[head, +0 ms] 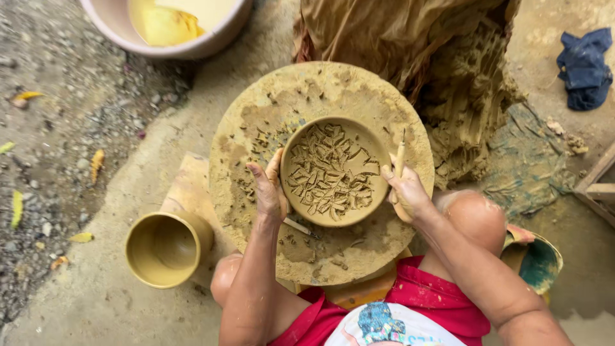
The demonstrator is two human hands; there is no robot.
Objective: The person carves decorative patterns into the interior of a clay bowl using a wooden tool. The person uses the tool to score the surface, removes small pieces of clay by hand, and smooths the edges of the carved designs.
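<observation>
Currently left hand (269,192) rests flat against the left outer wall of the clay bowl (334,170), fingers spread and pointing up along the rim, not pinching anything. Right hand (406,190) sits at the bowl's right rim, fingers curled and pressed together around a thin wooden stick tool (400,154) that stands roughly upright, tip above the rim. Bowl sits near the middle of the round clay-caked wheel disc (275,109) and is full of loose curled clay shavings (330,176). More trimmings scattered on the disc left of the bowl. Finished clay pot (168,248) lies on its side on the ground, lower left, well apart from the disc. Big lump of raw clay (467,96) under brown cloth, upper right, just beside the disc. Pale basin (211,40) with yellow water at top. Blue rag (584,67) far right. Person wears red shorts, knees either side of the disc
</observation>
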